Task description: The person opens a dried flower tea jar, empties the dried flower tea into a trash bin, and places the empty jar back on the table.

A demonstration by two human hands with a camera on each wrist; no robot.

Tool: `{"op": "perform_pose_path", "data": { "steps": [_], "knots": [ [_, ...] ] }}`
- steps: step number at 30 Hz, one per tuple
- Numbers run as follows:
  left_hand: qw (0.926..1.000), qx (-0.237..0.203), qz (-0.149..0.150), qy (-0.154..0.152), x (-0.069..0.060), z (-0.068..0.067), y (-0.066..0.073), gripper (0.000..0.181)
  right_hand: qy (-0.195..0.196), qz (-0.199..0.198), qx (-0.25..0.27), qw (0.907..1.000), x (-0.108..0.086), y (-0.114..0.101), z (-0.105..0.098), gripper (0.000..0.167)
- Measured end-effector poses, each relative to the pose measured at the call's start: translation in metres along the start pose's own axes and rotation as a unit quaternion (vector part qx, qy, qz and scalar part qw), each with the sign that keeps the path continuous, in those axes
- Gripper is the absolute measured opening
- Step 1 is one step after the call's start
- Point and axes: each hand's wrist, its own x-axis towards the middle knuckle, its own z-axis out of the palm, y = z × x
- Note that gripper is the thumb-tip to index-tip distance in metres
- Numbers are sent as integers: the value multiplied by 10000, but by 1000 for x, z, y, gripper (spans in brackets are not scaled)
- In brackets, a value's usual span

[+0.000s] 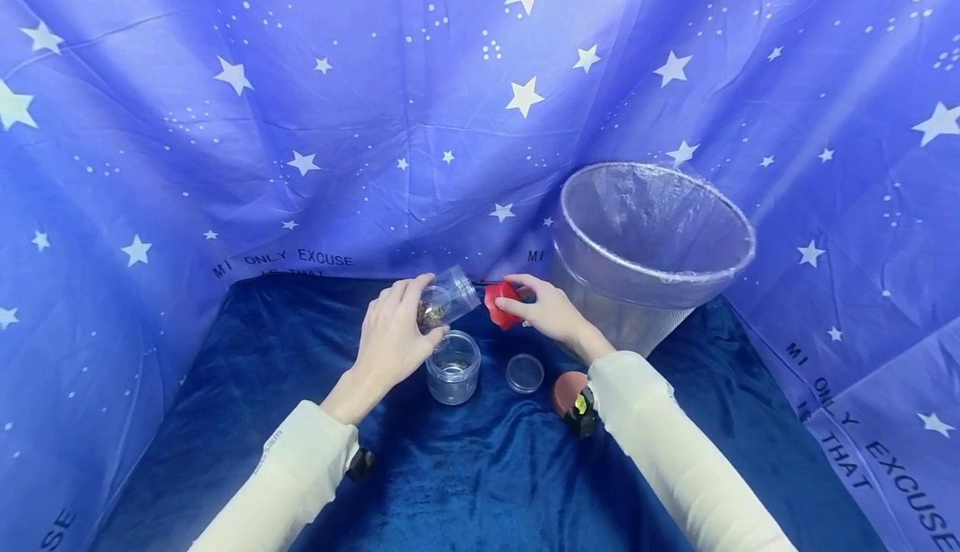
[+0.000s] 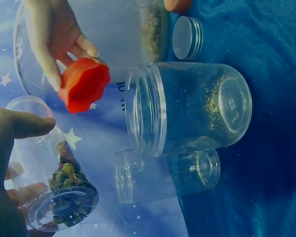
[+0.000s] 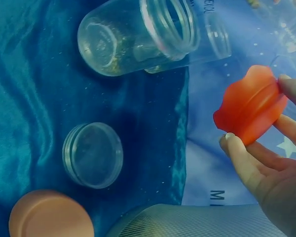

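Observation:
My left hand (image 1: 392, 337) grips a clear plastic jar (image 1: 448, 295) in the air, tilted with its uncovered mouth toward the right hand. Dried buds and leaves (image 2: 66, 173) lie inside it. Between thumb and fingers, my right hand (image 1: 553, 312) pinches a red cup with a wavy rim (image 3: 251, 104), just right of the jar's mouth and apart from it. Below the hands stands a wider clear jar (image 1: 453, 385), uncovered, with fine crumbs on its bottom. A narrower clear jar (image 2: 187, 180) shows behind it in the left wrist view.
Right of the wide jar lies a clear round lid (image 1: 524, 374). A brown round object (image 1: 567, 389) sits by the right sleeve, partly hidden. At the back right stands a mesh bin (image 1: 637, 310) lined with a clear bag. Blue cloth (image 1: 465, 485) covers the table; starry curtains (image 1: 405, 118) surround it.

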Motion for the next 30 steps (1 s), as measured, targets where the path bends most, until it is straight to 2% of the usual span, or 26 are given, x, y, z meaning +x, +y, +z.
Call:
{"op": "perform_pose_path", "data": {
  "steps": [6,19,24,30],
  "knots": [
    [10000,28,30,53,0,-1,0,72,42,62,-266,9996,-2,7,3,59],
    [10000,34,4,32,-1,0,0,72,-202,93,-697,9973,-9,18,8,58],
    [10000,11,-25,15,-2,1,1,71,-102,-9,-829,9965,-7,21,14,57],
    [10000,-5,-36,4,-3,2,1,71,190,-208,-912,9954,-3,31,23,56]
  ]
}}
